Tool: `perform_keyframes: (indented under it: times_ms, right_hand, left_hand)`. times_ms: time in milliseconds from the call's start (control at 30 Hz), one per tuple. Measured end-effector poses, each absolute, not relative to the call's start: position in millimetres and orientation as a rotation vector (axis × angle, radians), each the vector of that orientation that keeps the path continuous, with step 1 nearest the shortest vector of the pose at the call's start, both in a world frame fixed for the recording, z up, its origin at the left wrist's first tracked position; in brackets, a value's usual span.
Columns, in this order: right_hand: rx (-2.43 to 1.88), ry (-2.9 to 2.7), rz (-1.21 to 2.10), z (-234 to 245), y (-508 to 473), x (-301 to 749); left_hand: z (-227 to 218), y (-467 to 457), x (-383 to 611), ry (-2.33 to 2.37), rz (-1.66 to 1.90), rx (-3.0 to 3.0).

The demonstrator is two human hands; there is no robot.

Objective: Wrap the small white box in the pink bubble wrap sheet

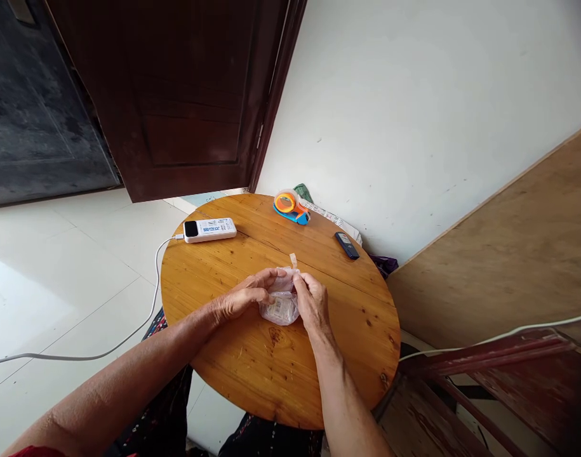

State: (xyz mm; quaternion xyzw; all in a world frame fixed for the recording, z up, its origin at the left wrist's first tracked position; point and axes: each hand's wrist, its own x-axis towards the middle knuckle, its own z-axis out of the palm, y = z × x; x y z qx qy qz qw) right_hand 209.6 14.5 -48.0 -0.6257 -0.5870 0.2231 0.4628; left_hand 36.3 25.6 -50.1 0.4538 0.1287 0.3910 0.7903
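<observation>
On the round wooden table lies a small package in clear, crinkled plastic wrap [281, 311], which looks like bubble wrap; a pale labelled item shows dimly inside. My left hand [252, 291] grips its left side, thumb on the near part and fingers along the far edge. At the upper right of the wrap, my right hand [312, 299] is closed, with thumb and forefinger pinching the plastic. A short strip of translucent tape [293, 260] sticks up from the far edge, just beyond my right fingertips.
Around the wooden table [242, 355] top stand an orange and blue tape dispenser [290, 206] at the back, a dark handheld device [347, 245] at right, and a white power bank [210, 230] at left, its white cable [150, 317] hanging over the edge. A wall adjoins behind.
</observation>
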Motion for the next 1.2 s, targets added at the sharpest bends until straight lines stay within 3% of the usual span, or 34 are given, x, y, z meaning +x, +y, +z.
perform_keyframes:
  times_ms: [267, 700, 900, 1067, 1200]
  right_hand:
    - [-1.358, -0.763, 0.98, -55, 28, 227]
    - [-1.43, -1.039, 1.042, -45, 17, 214]
    - [-1.353, -0.785, 1.06, -47, 20, 217]
    - [-1.196, -0.833, 1.389, -40, 12, 212]
    - [-1.093, -0.802, 1.559, -35, 4, 205]
  left_hand:
    - [-46, 39, 27, 0.491, 1.137, 0.607]
    - [-44, 36, 31, 0.552, 1.148, 0.823]
    - [-48, 34, 20, 1.223, 1.5, 1.306]
    - [-48, 27, 24, 1.211, 1.155, 1.678]
    - [-53, 27, 34, 1.27, 1.08, 1.634]
